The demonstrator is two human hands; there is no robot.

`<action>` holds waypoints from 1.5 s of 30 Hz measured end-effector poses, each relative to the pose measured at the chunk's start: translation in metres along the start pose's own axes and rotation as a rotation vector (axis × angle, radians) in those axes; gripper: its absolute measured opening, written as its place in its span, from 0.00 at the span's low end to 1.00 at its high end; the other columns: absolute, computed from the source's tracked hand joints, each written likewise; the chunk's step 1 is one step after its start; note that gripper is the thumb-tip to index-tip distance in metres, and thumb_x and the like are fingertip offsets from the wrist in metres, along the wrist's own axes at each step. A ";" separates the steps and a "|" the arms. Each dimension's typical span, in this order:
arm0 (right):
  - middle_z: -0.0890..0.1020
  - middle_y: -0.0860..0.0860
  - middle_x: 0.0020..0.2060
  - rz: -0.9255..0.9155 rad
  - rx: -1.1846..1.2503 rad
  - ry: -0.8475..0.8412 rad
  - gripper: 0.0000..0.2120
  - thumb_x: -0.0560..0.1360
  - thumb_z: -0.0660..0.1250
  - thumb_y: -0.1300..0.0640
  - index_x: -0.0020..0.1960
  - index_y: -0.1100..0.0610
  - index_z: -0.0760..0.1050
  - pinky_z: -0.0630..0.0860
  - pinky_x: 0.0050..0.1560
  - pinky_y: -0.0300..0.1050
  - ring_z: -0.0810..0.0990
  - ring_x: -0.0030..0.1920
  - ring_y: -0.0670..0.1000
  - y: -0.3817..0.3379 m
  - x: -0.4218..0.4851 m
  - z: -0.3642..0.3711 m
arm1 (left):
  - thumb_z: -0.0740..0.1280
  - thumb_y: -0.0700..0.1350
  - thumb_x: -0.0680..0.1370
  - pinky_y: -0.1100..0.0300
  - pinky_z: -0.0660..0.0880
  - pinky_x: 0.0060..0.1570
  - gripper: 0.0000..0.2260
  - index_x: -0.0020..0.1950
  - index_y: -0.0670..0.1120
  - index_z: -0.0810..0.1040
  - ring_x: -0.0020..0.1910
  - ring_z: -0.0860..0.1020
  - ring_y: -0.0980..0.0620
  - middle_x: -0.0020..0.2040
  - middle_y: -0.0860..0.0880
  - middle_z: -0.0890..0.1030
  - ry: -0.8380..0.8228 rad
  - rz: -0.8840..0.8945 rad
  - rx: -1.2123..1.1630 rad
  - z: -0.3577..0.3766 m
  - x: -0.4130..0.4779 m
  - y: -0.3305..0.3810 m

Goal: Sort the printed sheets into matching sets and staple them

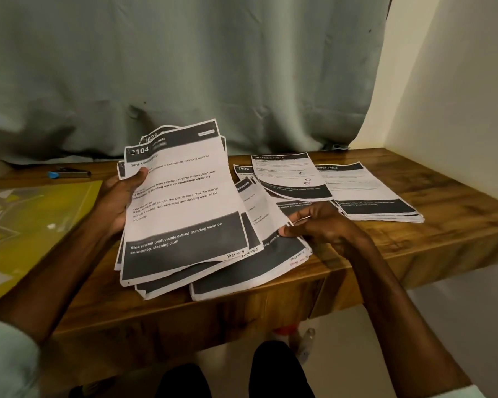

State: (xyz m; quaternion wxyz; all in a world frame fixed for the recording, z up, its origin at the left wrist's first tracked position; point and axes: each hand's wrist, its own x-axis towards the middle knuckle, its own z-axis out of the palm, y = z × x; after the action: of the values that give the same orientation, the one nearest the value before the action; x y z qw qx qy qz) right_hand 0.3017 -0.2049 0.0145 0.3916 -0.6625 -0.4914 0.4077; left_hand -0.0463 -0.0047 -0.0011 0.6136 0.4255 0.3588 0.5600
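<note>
My left hand (121, 196) grips a fanned bundle of printed sheets (181, 202), thumb on the top page, which reads "3104 Kitchen, Sink Unclogging". My right hand (316, 225) pinches the lower right edge of a sheet (259, 208) sticking out from under that bundle. Beneath lies another pile of sheets (250, 271) reaching the table's front edge. Two "Dressing Table" stacks (291, 176) (371, 193) lie flat at the right. A stapler (69, 173) with a blue end rests at the back left of the wooden table (443, 202).
A yellow patterned sheet or folder (32, 222) covers the table's left part. A grey-green curtain (184, 67) hangs behind the table and a pale wall (457, 96) closes the right side. My dark-clad knees (273, 372) show below the front edge.
</note>
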 end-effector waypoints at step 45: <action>0.86 0.51 0.41 -0.101 -0.256 0.298 0.09 0.66 0.83 0.55 0.40 0.53 0.84 0.83 0.48 0.50 0.85 0.43 0.51 0.007 0.038 0.037 | 0.74 0.40 0.76 0.45 0.82 0.52 0.16 0.64 0.40 0.80 0.53 0.85 0.42 0.54 0.43 0.86 0.027 0.103 0.012 0.002 0.003 -0.003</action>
State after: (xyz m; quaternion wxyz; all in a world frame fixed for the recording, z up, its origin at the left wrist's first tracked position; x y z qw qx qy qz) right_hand 0.2763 -0.1647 -0.0111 0.3927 -0.7346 -0.5081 0.2192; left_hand -0.0432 -0.0018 -0.0033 0.5767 0.4395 0.3479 0.5943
